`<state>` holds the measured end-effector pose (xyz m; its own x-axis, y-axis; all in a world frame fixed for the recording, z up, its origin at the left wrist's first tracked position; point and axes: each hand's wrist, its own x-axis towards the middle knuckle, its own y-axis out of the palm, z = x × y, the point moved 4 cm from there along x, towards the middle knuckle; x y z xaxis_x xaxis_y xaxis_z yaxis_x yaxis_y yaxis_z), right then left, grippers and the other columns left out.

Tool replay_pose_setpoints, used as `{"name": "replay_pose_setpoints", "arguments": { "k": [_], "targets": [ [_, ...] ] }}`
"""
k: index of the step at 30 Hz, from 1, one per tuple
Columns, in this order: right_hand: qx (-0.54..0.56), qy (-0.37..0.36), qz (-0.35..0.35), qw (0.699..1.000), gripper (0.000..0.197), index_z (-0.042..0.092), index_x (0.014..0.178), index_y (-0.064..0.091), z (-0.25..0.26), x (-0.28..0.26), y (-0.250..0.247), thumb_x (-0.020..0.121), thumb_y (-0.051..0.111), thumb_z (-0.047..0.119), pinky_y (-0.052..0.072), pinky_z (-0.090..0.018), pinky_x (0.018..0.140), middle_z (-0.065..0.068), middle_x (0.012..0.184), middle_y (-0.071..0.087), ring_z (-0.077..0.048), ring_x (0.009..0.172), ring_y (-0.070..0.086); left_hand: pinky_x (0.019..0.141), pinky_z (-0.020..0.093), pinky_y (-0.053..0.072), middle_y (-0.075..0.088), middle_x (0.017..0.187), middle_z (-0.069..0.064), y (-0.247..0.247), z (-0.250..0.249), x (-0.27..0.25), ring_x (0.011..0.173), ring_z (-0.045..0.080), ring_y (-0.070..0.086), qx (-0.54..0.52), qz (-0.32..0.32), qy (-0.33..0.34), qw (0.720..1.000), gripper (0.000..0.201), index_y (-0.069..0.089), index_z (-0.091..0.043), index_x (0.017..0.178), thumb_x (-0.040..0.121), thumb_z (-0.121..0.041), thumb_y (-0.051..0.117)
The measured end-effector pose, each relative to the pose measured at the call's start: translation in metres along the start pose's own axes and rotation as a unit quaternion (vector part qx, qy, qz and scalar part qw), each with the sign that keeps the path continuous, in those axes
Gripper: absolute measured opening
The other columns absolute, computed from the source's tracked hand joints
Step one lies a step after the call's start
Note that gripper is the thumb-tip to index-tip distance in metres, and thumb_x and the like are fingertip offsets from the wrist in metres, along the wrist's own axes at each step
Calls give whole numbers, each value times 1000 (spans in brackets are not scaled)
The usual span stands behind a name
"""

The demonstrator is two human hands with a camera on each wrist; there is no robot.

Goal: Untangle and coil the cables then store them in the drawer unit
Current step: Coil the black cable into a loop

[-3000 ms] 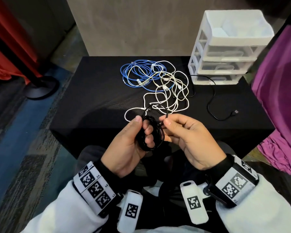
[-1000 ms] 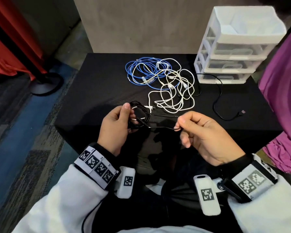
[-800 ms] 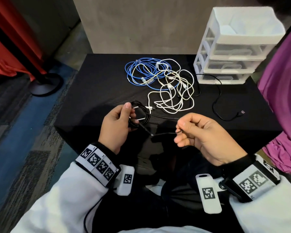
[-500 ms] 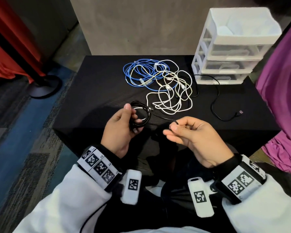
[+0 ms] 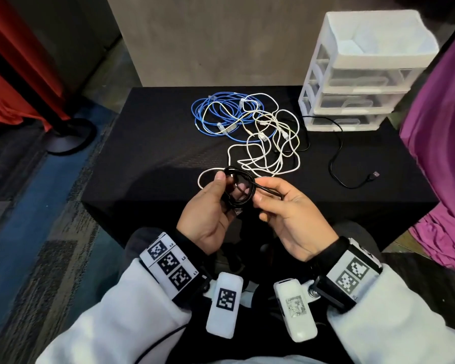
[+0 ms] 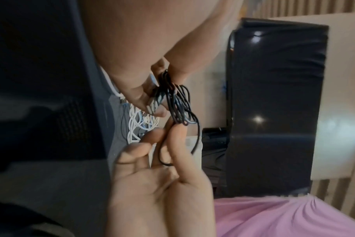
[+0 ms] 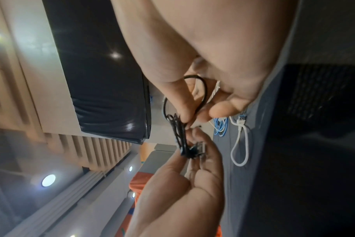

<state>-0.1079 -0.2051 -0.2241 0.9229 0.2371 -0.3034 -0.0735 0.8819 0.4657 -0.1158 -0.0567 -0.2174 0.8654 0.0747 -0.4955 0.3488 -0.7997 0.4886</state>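
Above the near edge of the black table (image 5: pixel 153 143), my left hand (image 5: pixel 227 185) grips a small coil of black cable (image 5: pixel 248 191). My right hand (image 5: pixel 263 192) is close against it and pinches the coil's free tail (image 5: pixel 269 191) between thumb and fingers. The left wrist view has the coil (image 6: pixel 178 104) hanging between both hands. In the right wrist view the coil (image 7: pixel 179 133) is seen edge-on. A blue cable (image 5: pixel 216 114), tangled white cables (image 5: pixel 271 145) and a loose black cable (image 5: pixel 336 158) lie on the table. The white drawer unit (image 5: pixel 357 74) stands at the back right, drawers closed.
Purple fabric (image 5: pixel 441 153) hangs at the table's right side. A red curtain (image 5: pixel 16 61) and a round black stand base (image 5: pixel 69 137) are on the floor to the left. A grey wall (image 5: pixel 208 40) rises behind the table.
My right hand, which had drawn the black tail out to the right, has come back to the coil. The hands are now close together and the straight stretch of cable is gone.
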Motion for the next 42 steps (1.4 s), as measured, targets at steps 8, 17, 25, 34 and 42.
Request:
{"name": "replay_pose_setpoints", "arguments": {
  "k": [8,17,25,34,42],
  "targets": [
    [-276,-118,45,953,36,15,118,70,28,-3,-7,86,82,5,54,-29,99,-13,111,72,-13,97,63,75,30,47,70,80,-6,-9,-3,-1,63,3,63,22,-14,-19,999,24,68,-17,101,103,-38,56],
    [-248,-100,35,963,28,9,122,60,9,-3,0,96,70,3,59,-43,86,-1,85,71,-27,89,72,64,28,61,68,78,-1,-11,3,3,65,8,65,-17,-23,-6,1000,26,65,-11,103,104,-35,55],
    [-376,-155,-57,912,11,35,86,77,0,0,-14,93,77,27,46,-22,86,-2,96,62,-1,82,57,79,33,58,63,74,-4,-12,-6,0,66,6,64,-39,-38,69,996,26,66,-12,96,105,-33,54],
    [-175,-67,-11,982,59,-4,107,70,-9,0,2,84,83,48,45,-41,80,-11,91,61,-23,86,53,77,33,60,62,81,6,6,0,-5,85,23,65,30,-16,127,991,28,68,-9,99,106,-33,53],
    [0,-66,-36,997,35,9,128,63,-16,-3,9,97,61,-8,57,-19,78,-10,109,79,-13,98,76,70,31,60,72,82,10,8,10,-5,76,19,70,55,-41,108,992,35,67,0,108,105,-33,56]
  ]
}}
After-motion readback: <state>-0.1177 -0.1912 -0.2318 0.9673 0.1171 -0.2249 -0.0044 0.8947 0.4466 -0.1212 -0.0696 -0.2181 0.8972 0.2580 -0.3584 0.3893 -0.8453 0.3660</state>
